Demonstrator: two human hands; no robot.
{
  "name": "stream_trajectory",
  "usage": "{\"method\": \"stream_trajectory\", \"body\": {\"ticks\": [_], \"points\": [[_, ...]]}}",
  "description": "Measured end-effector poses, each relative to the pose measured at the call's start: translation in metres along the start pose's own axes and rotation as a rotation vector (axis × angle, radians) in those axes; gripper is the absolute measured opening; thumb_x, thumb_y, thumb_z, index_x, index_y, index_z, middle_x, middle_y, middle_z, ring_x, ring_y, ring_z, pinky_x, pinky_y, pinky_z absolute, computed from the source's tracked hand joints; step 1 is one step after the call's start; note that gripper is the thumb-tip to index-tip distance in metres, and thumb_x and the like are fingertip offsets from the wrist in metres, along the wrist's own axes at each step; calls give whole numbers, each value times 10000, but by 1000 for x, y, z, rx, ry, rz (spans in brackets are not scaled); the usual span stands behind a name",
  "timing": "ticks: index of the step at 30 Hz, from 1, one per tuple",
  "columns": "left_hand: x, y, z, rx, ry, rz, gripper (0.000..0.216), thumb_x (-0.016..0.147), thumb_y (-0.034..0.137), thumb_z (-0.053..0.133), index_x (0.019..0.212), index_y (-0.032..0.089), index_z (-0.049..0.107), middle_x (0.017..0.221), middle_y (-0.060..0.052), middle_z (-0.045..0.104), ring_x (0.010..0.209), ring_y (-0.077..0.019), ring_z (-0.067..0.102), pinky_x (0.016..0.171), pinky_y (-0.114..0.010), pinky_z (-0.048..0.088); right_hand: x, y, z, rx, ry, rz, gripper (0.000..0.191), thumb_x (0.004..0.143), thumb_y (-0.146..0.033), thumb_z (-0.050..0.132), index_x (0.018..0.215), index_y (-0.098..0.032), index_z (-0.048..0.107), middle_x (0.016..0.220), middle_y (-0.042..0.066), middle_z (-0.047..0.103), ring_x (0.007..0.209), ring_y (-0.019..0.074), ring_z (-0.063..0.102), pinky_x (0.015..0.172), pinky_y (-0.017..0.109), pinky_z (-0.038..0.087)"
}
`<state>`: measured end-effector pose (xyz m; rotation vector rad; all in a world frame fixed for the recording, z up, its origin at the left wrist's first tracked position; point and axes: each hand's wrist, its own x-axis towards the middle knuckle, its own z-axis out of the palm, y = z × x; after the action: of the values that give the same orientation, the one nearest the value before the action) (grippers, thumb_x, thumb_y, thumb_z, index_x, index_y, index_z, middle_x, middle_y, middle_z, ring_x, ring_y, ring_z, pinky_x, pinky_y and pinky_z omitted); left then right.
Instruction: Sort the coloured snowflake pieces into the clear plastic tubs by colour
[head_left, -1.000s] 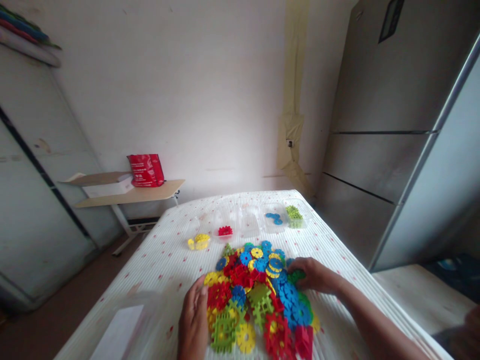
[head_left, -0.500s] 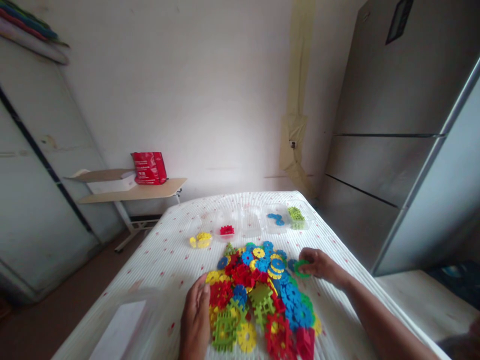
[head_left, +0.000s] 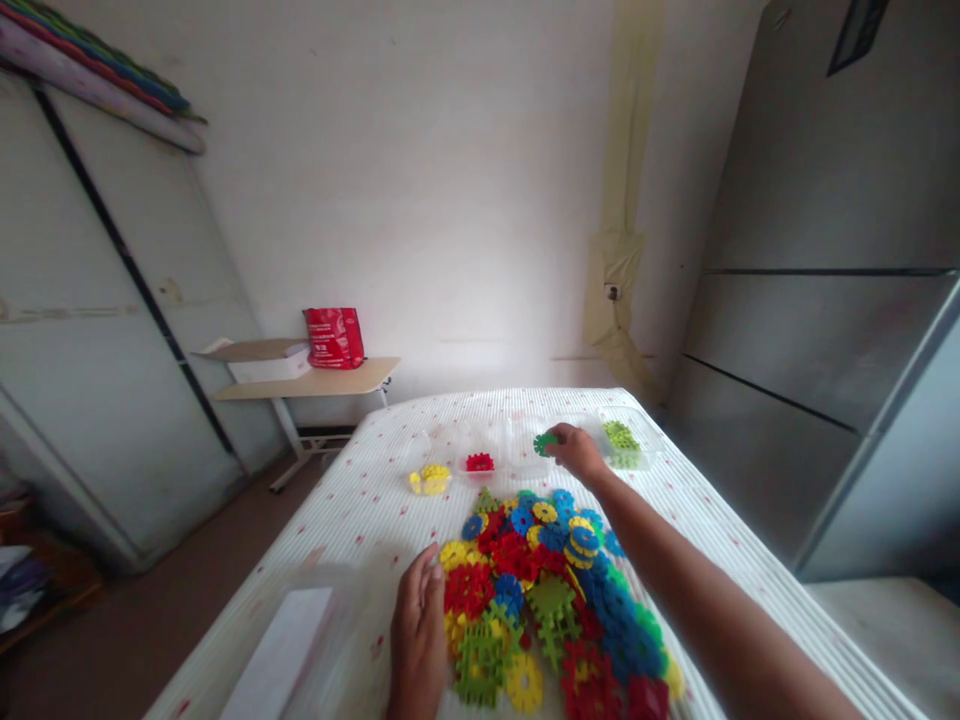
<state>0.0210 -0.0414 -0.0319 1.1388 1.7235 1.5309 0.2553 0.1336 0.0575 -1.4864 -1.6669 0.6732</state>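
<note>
A heap of red, blue, yellow and green plastic gear pieces (head_left: 551,600) lies on the white dotted tablecloth (head_left: 360,520). My left hand (head_left: 418,630) rests flat beside the heap's left edge, fingers stretched out. My right hand (head_left: 576,452) reaches to the far side of the table and pinches a dark green gear piece (head_left: 544,443) over a row of clear trays. In those trays lie yellow pieces (head_left: 429,480), red pieces (head_left: 479,462) and light green pieces (head_left: 622,437).
A clear box with a white lid (head_left: 281,655) stands at the near left. Beyond the table a small side table (head_left: 315,380) bears a red bag (head_left: 334,337) and a cardboard box. A grey fridge (head_left: 817,300) stands at the right.
My right hand picked a dark green piece from the heap's right side and carried it to the far trays. My left hand stayed put. The camera turned a little to the left.
</note>
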Motion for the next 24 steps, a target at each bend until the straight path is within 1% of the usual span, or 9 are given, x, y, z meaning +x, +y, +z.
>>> {"method": "stream_trajectory", "body": {"ticks": [2,4,7,9,12,15,17,20,24], "points": [[2,0,0,1,21,-7,437,822,471,433,1129,184,554,1225,-95,574,1172,-233,507,1011,-357,390,5,-2,11,-58,1,-9,154,638,-93,564,767,-165,609,654,-12,649,477,74,550,498,182,417],[2,0,1,-16,33,-7,431,820,463,436,1117,176,561,1205,-103,587,1159,-234,520,1002,-359,402,4,-2,16,-109,4,-27,184,651,-77,547,799,-159,620,705,1,665,496,78,577,525,184,433],[0,0,1,-30,36,8,421,820,456,444,1115,182,566,1201,-100,591,1154,-232,522,1002,-365,403,-2,-1,13,-179,23,-64,213,697,-86,513,868,-146,625,814,34,681,539,87,614,596,200,456],[0,0,1,-29,30,20,417,825,451,442,1116,181,567,1206,-100,587,1155,-231,519,1014,-371,389,-10,1,7,-225,25,-94,210,726,-104,492,879,-141,631,827,46,683,567,102,630,631,217,461],[1,-1,2,-43,15,26,417,826,448,442,1111,172,571,1201,-106,590,1146,-232,525,1009,-373,393,-23,3,-1,-293,-22,-153,214,745,-121,467,853,-143,649,783,48,690,616,133,643,640,232,459],[2,-3,3,-66,15,19,412,820,446,457,1103,172,579,1191,-105,598,1130,-232,538,996,-369,406,-36,0,1,-361,-121,-236,220,735,-123,480,828,-165,675,789,38,704,709,153,650,668,229,452],[3,-4,3,-79,23,20,407,815,445,465,1095,174,585,1181,-103,604,1120,-233,546,997,-370,404,-42,-6,10,-406,-201,-297,225,737,-136,501,844,-194,691,839,25,714,782,156,648,705,223,444],[3,-6,3,-79,26,10,414,824,444,445,1107,172,577,1194,-105,594,1122,-229,544,1001,-373,398,-45,-20,30,-480,-297,-351,244,767,-163,503,898,-230,698,928,21,715,869,166,642,745,228,435],[3,-6,2,-57,41,6,412,822,441,450,1109,176,580,1197,-100,593,1130,-227,540,1003,-364,394,-43,-40,61,-598,-391,-330,232,801,-194,513,944,-225,693,946,59,709,887,209,641,744,285,453]]}}
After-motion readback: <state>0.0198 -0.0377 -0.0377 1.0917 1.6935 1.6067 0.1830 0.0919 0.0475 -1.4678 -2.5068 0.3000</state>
